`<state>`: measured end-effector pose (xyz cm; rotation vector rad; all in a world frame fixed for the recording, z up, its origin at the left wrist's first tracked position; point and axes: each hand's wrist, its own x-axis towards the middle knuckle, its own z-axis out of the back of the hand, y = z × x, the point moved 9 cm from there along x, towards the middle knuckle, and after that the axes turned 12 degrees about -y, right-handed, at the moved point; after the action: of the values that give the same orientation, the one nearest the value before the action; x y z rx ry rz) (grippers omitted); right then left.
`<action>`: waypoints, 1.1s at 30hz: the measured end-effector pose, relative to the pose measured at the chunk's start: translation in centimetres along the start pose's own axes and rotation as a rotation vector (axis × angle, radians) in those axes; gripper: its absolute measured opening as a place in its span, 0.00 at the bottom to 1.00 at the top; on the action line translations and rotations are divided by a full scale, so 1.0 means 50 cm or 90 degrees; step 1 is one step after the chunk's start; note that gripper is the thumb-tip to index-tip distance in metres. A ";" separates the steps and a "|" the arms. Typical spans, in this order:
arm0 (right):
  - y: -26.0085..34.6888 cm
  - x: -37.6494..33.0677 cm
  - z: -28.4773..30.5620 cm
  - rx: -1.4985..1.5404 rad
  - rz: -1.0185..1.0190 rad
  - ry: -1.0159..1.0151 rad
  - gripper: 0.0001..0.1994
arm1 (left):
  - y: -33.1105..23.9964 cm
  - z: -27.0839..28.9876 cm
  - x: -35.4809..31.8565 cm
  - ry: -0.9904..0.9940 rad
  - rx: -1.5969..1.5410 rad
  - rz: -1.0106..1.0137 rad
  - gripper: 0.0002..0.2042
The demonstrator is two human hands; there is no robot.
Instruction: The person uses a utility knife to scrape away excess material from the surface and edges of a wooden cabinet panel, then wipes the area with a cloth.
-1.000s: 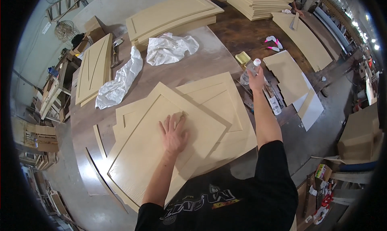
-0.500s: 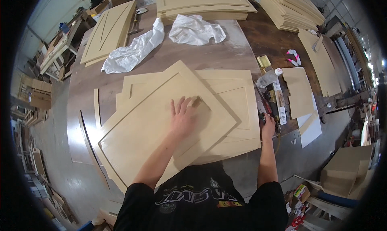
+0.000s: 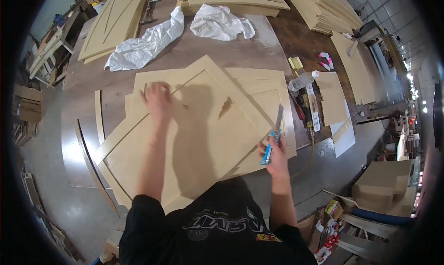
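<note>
My right hand (image 3: 276,158) is wrapped round a blue utility knife (image 3: 267,153), its long blade pointing away from me. It hovers over the right corner of a tan framed panel (image 3: 185,140). My left hand (image 3: 158,103) is over the panel's far left edge, slightly blurred, fingers apart and a little bent, with nothing seen in it. The panel lies askew on other tan panels (image 3: 273,98). On its face are a brown torn-looking patch (image 3: 226,108) and a small dark mark (image 3: 185,107).
Crumpled white sheets (image 3: 222,22) lie beyond the panels. On the right are a clear bottle (image 3: 303,81), pink-and-white clips (image 3: 326,60) and a hose (image 3: 312,145). Narrow strips (image 3: 95,163) rest at the left, one overhanging the table edge. Panel stacks (image 3: 323,11) stand at the back.
My right hand has come from the tools at the right to over the panel, now with the utility knife in view. My left hand has moved left and away, uncovering the brown patch.
</note>
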<state>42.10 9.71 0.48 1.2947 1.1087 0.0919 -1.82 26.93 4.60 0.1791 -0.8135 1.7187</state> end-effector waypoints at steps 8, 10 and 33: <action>-0.005 -0.133 -0.224 -0.631 0.550 0.184 0.18 | -0.010 -0.118 0.072 -0.027 -0.060 -0.070 0.19; -0.045 -0.134 -0.247 -0.782 0.484 0.158 0.19 | -0.038 -0.119 0.064 0.028 -0.101 -0.084 0.20; -0.047 -0.138 -0.310 -0.825 0.599 0.039 0.15 | -0.008 -0.149 0.080 0.075 -0.153 -0.009 0.18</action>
<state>26.63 15.72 4.81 0.4810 0.2046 1.3182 -0.57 34.63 1.27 -0.0784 -0.9204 1.5881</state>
